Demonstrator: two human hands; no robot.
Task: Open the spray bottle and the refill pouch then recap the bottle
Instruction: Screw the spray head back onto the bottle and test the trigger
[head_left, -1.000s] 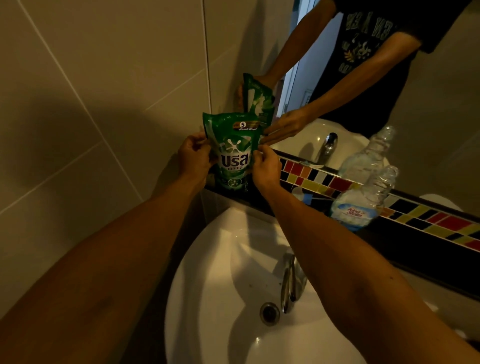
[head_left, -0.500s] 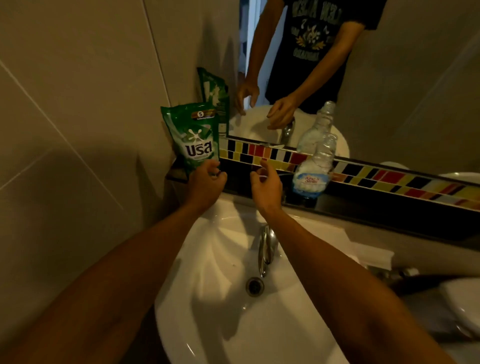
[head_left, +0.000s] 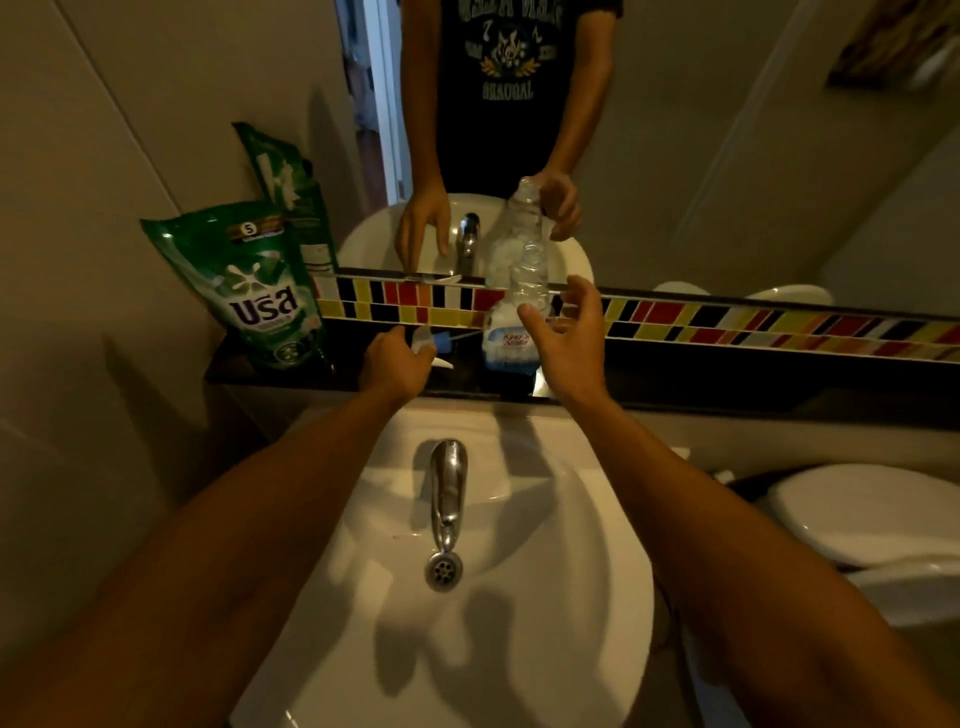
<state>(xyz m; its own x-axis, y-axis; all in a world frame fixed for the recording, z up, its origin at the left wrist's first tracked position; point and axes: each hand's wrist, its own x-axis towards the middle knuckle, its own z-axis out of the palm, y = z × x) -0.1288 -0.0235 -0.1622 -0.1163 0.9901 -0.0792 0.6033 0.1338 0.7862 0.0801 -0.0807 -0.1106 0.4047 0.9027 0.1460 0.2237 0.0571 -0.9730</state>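
Head view over a white sink (head_left: 597, 597): right hand (head_left: 563, 343) spread open just short of the clear spray bottle (head_left: 514, 322) on the dark ledge (head_left: 727, 384), left hand (head_left: 397, 364) loosely curled beside a white-and-blue sprayer head (head_left: 434, 343), green refill pouch (head_left: 249, 291) upright well left of the fingers.

It was a home bathroom, small and dimly lit. A white ceramic washbasin (head_left: 519, 623) stood below, with a chrome tap (head_left: 447, 488) over a metal drain (head_left: 443, 569). Behind it ran a dark ledge (head_left: 727, 387) topped by a strip of red, yellow, black and white mosaic tiles (head_left: 727, 322), and above that a wall mirror (head_left: 727, 156) gave back the basin and a person in a dark printed T-shirt. Large pale tiles covered the side wall (head_left: 104, 130). To the right sat a white toilet (head_left: 872, 519), lid down. A green detergent pouch (head_left: 260, 291) stood on the ledge in the corner.
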